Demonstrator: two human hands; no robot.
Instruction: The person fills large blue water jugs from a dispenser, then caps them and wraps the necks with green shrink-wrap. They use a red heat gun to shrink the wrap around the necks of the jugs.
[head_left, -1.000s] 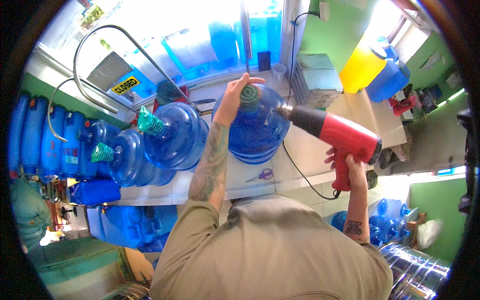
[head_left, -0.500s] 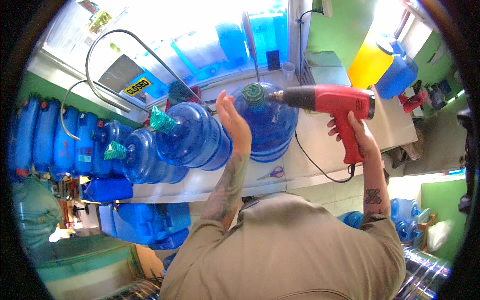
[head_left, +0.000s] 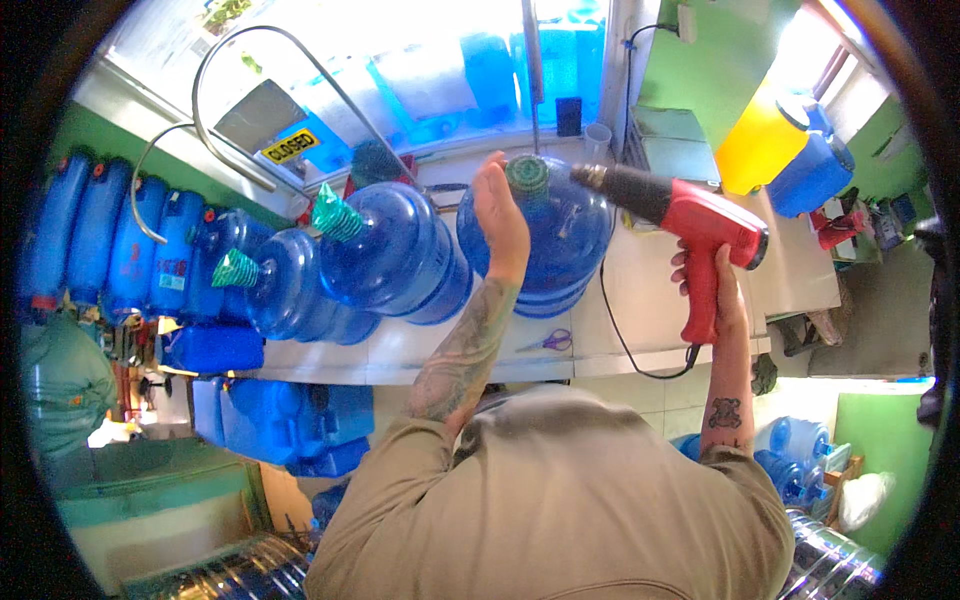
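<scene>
My right hand [head_left: 728,290] grips the handle of a red and black heat gun [head_left: 715,225]. Its nozzle points left and a little upward, toward the green-wrapped neck [head_left: 527,178] of a large blue water bottle [head_left: 565,235] on the counter. On the other side of that neck, my left hand [head_left: 502,222] is held upright with its fingers stretched out and nothing in it. Whether it touches the bottle I cannot tell. To the left stand two more blue bottles, one nearer [head_left: 385,250] and one further left [head_left: 290,285], with loose green plastic sleeves over their necks.
Purple-handled scissors [head_left: 555,340] lie near the front edge of the white counter [head_left: 630,335]. The heat gun's black cord [head_left: 625,350] loops down over that edge. Blue containers [head_left: 130,240] line the left wall. A yellow container [head_left: 762,145] stands at the back right, and a curved metal pipe [head_left: 205,90] arches at the back left.
The heat gun has drawn back from the bottle's neck and tilted, its nozzle now higher than its rear. My left hand stays raised beside the bottle. The whole view has shifted slightly.
</scene>
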